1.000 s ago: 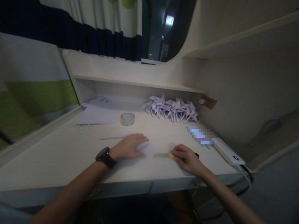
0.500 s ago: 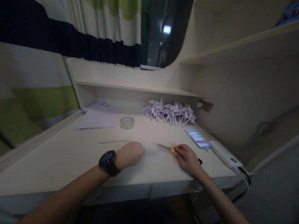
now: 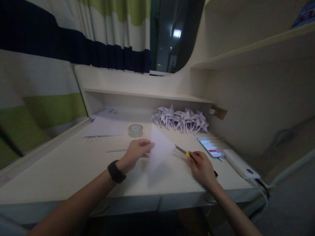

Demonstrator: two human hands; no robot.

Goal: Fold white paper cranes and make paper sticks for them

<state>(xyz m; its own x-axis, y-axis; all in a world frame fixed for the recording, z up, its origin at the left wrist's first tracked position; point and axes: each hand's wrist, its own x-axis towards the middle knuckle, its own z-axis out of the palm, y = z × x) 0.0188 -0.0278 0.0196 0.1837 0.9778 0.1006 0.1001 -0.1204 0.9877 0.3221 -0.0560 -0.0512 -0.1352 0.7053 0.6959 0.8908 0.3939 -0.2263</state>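
Note:
Between thumb and fingers, my left hand (image 3: 137, 152) grips a sheet of white paper (image 3: 159, 147) by its left side. The sheet is raised and tilted above the desk, with a corner pointing right. My right hand (image 3: 202, 167) is closed around a utility knife (image 3: 189, 154) with a yellow and black handle. Its blade is out and points left, close to the paper's right corner; I cannot tell whether they touch. A thin white strip or stick (image 3: 116, 150) lies on the desk left of my left hand. Behind that hand sits a roll of clear tape (image 3: 135, 131).
Several folded paper pinwheels (image 3: 183, 118) are heaped at the back of the desk (image 3: 61, 177). A stack of white paper (image 3: 105, 124) lies back left. On the right are a phone (image 3: 209, 146) and a white power bank (image 3: 242, 167) with cables.
My left hand has turned over and lifted the paper, which now stands tilted between my hands. My right hand with the utility knife has shifted slightly to the right.

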